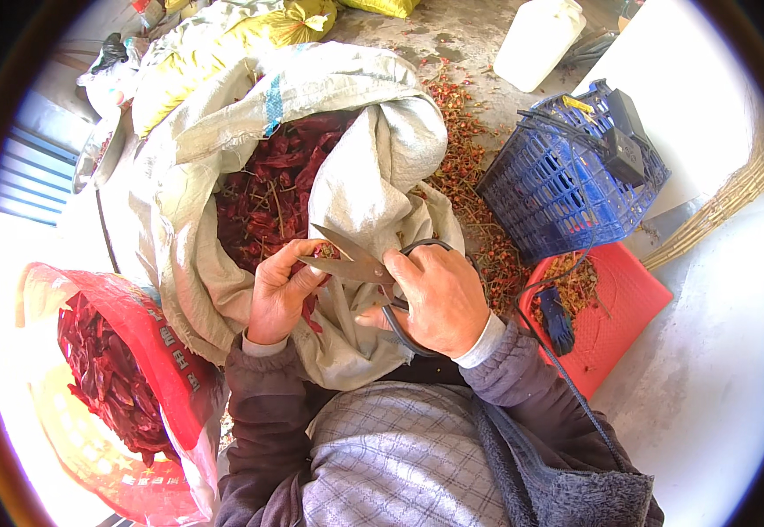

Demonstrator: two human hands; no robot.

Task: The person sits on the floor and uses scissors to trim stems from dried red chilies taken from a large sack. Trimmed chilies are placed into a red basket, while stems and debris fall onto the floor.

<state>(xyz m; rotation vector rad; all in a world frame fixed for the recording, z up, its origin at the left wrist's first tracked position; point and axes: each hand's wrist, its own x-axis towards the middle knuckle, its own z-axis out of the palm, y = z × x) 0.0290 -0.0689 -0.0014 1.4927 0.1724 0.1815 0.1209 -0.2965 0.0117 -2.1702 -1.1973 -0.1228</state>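
Observation:
My left hand (pixel 280 290) pinches a dried red chili pepper (pixel 327 251), its stem end up between thumb and forefinger. More of the red pod hangs below the palm. My right hand (pixel 436 300) grips a pair of black-handled scissors (pixel 360 261), whose blades are spread around the pepper's stem end. Beneath both hands lies the folded cloth of a white woven sack (pixel 369 178). Its mouth gapes just beyond my left hand, full of dried red chilies with stems (pixel 276 178).
At left stands a red printed bag (pixel 178 369) of chili pods (pixel 112 382). Stem scraps (pixel 464 158) cover the floor at right, beside a blue plastic crate (pixel 553 178) with black adapters. A red dustpan (pixel 612 316) holds scraps and a dark glove (pixel 556 323). Behind stands a white jug (pixel 539 46).

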